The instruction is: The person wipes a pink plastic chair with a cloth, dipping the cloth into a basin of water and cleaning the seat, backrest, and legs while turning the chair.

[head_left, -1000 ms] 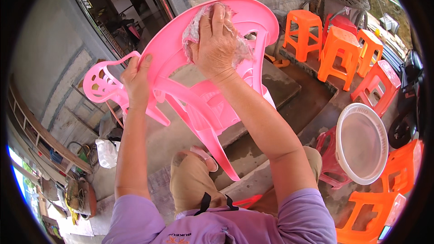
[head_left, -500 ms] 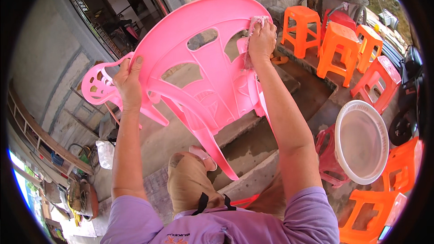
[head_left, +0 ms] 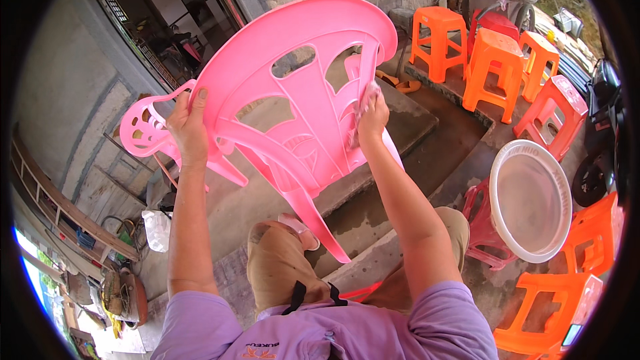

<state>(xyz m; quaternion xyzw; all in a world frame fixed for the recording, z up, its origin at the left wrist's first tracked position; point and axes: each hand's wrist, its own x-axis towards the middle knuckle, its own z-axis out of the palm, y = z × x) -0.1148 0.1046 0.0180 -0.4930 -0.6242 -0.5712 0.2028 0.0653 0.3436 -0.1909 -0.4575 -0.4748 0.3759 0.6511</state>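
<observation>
A pink plastic chair [head_left: 319, 135] is tilted in front of me, its back and one curved leg turned my way. My left hand [head_left: 189, 123] is closed on the left edge of the backrest, thumb on the near face. In my right hand [head_left: 373, 120] is a wet-looking, pinkish-grey cloth [head_left: 363, 110], pressed against the right side of the chair back below the rim. The fingers of that hand are partly hidden by the cloth and the hand's back.
A white basin of water [head_left: 531, 201] sits on a pink stool [head_left: 485, 227] to my right. Several orange stools [head_left: 495, 70] stand along the right. Another pink chair [head_left: 148, 132] is at the left, beside a wall. A low concrete step [head_left: 360, 247] and wet ground lie ahead.
My right hand has moved the cloth down from the backrest's upper right rim to its right side. The left hand keeps its hold, and the chair has barely shifted.
</observation>
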